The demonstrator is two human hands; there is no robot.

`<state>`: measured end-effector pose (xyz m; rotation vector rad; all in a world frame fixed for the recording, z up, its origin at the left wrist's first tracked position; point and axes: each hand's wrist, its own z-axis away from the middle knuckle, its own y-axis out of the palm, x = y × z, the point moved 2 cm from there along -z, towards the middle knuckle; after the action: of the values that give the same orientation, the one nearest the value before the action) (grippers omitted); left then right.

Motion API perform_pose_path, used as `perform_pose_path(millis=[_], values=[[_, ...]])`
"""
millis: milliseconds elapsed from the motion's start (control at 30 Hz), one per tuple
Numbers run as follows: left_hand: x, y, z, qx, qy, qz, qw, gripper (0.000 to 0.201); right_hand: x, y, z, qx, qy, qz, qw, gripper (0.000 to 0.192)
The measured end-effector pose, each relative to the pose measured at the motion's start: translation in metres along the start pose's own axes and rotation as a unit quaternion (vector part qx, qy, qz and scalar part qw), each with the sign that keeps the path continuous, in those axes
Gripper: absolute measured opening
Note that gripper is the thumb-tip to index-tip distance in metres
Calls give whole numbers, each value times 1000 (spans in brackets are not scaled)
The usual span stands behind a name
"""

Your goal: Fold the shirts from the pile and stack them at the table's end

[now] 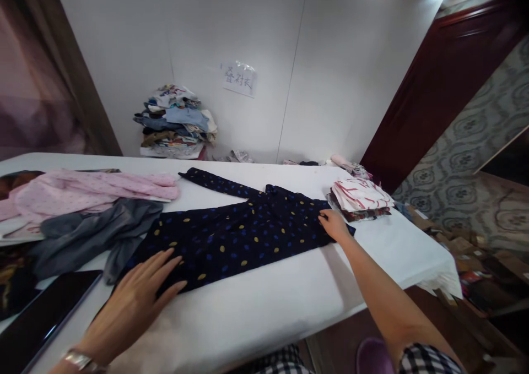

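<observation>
A dark navy shirt (231, 236) with blue and yellow spots lies spread across the white table, one sleeve (223, 184) stretched out toward the back left. Over the shirt's left end, my left hand (140, 286) has its fingers spread and holds nothing; whether it presses on the cloth I cannot tell. At the shirt's right end, my right hand (333, 224) pinches the edge of the fabric between thumb and fingers. Close beyond that hand sits a stack of folded clothes (359, 195), white with red lines on top.
A pink garment (95, 189) and a grey garment (99, 233) lie crumpled on the left. A dark flat device (49, 319) rests at the front left. Behind the table (264, 313) rises a tall clothes pile (177, 123) against the wall. Boxes (463, 244) stand low on the right.
</observation>
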<state>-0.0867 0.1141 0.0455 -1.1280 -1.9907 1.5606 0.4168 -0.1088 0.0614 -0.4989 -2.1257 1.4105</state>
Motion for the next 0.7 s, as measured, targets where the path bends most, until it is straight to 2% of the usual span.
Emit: perform_pose_path(millis=[100, 200, 300, 433, 533, 600, 700], values=[[-21, 17, -12, 56, -3, -19, 998, 57, 39, 11, -33, 34, -15, -56, 998, 28], [-18, 33, -14, 79, -4, -31, 996, 55, 69, 23, -69, 65, -22, -66, 995, 27], [-9, 40, -11, 71, -4, -29, 997, 56, 87, 38, -104, 83, -10, -59, 995, 29], [0, 47, -5, 34, -5, -19, 999, 62, 95, 61, -140, 95, 57, -38, 993, 33], [5, 53, -2, 16, 8, -13, 1000, 68, 95, 77, -154, 105, 107, -39, 988, 24], [7, 57, 0, 11, 18, -15, 1000, 70, 93, 82, -158, 105, 116, -59, 986, 16], [9, 60, 1, -9, 32, -25, 999, 72, 92, 80, -160, 82, 94, -119, 985, 19]])
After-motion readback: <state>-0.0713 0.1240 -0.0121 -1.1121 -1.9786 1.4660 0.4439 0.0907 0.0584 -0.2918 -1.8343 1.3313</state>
